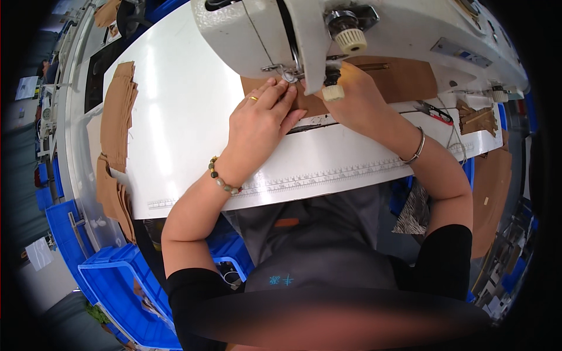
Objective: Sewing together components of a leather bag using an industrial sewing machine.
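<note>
A white sewing machine (pixel 398 29) stands over a piece of brown fabric (pixel 410 79) lying on the white table. My left hand (pixel 260 117) rests on the fabric's left end, fingers stretched out, with its fingertips close to the presser foot (pixel 290 76). Just right of the foot, my right hand (pixel 351 96) is curled at the fabric, apparently pinching it. The machine's head and a tension knob (pixel 333 92) hide part of its fingers. Red-handled thread snips (pixel 436 112) lie on the table to the right of my right wrist.
Stacked brown fabric pieces (pixel 117 117) lie along the table's left edge, some hanging over. A printed ruler (pixel 281 184) runs along the front edge. Brown scraps (pixel 477 120) sit at the right. Blue bins (pixel 126 292) stand below left, and more brown material (pixel 490 199) hangs at right.
</note>
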The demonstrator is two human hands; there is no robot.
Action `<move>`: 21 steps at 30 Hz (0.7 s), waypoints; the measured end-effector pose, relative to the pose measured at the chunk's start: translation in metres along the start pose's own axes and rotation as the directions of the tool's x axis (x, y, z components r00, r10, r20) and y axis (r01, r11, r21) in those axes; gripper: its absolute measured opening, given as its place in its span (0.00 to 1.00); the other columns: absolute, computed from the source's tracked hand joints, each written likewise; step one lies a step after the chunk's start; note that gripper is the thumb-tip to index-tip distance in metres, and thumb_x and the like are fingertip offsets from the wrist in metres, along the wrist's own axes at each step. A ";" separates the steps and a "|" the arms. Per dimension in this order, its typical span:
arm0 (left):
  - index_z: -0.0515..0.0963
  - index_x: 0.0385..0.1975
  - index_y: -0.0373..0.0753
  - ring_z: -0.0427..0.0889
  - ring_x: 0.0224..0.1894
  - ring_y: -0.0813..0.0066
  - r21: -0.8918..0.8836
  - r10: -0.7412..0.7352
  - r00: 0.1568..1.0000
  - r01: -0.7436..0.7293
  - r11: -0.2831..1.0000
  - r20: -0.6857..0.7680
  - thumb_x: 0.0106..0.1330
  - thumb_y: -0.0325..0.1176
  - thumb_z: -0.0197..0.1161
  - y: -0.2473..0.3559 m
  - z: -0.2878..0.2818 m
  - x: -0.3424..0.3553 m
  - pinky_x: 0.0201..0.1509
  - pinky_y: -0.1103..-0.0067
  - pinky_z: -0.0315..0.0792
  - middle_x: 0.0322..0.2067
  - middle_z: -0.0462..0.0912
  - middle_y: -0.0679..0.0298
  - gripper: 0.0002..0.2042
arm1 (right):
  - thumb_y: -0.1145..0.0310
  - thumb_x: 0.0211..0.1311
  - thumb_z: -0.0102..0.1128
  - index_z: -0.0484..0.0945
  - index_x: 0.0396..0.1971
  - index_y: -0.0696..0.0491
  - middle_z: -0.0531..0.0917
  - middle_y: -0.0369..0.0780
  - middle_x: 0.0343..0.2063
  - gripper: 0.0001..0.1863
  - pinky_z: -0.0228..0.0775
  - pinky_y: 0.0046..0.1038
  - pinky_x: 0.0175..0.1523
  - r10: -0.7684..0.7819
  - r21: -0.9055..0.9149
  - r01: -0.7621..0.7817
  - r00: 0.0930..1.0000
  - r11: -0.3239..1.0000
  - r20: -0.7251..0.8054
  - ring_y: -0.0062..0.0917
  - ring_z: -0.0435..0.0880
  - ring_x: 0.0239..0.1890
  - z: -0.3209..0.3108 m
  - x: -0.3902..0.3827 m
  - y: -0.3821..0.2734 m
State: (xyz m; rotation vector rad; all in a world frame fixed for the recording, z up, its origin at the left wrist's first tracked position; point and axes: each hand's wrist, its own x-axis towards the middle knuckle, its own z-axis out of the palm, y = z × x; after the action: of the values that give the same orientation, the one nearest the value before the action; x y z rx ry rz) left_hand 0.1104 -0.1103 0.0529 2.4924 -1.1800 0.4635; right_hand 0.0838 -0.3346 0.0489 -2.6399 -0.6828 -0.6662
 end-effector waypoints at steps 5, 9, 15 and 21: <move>0.88 0.47 0.38 0.86 0.55 0.62 -0.006 0.009 1.000 -0.009 1.000 0.002 0.63 0.42 0.73 -0.001 -0.002 0.002 0.56 0.71 0.80 0.47 0.87 0.61 0.18 | 0.76 0.50 0.62 0.84 0.25 0.56 0.83 0.40 0.31 0.04 0.75 0.34 0.57 -0.051 0.009 0.051 0.998 0.999 -0.027 0.33 0.84 0.43 0.001 0.000 0.002; 0.88 0.46 0.38 0.85 0.55 0.62 0.001 0.010 1.000 -0.010 1.000 0.012 0.63 0.42 0.72 -0.001 -0.003 0.004 0.57 0.71 0.79 0.46 0.87 0.61 0.17 | 0.75 0.50 0.62 0.84 0.25 0.56 0.83 0.41 0.32 0.04 0.75 0.35 0.57 -0.037 0.014 0.037 0.999 0.999 -0.019 0.33 0.84 0.44 0.005 0.001 0.003; 0.89 0.45 0.40 0.87 0.39 0.65 0.002 0.026 1.000 -0.026 1.000 -0.017 0.65 0.41 0.71 -0.004 -0.004 0.008 0.44 0.73 0.79 0.44 0.88 0.67 0.15 | 0.75 0.48 0.62 0.84 0.24 0.57 0.83 0.41 0.32 0.04 0.76 0.34 0.56 -0.054 -0.004 0.054 0.998 0.999 -0.025 0.34 0.84 0.44 0.001 0.002 0.003; 0.88 0.44 0.37 0.85 0.54 0.64 0.003 0.021 0.999 -0.021 1.000 0.036 0.64 0.41 0.71 -0.003 -0.006 0.007 0.55 0.72 0.79 0.47 0.87 0.62 0.15 | 0.75 0.46 0.62 0.83 0.22 0.57 0.83 0.42 0.31 0.03 0.77 0.35 0.55 -0.037 0.051 0.041 0.997 0.998 -0.068 0.35 0.84 0.43 -0.001 0.002 0.002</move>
State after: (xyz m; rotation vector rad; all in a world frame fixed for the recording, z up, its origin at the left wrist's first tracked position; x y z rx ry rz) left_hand 0.1163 -0.1110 0.0606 2.5037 -1.2207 0.4288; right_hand 0.0860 -0.3360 0.0497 -2.5506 -0.7244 -0.7343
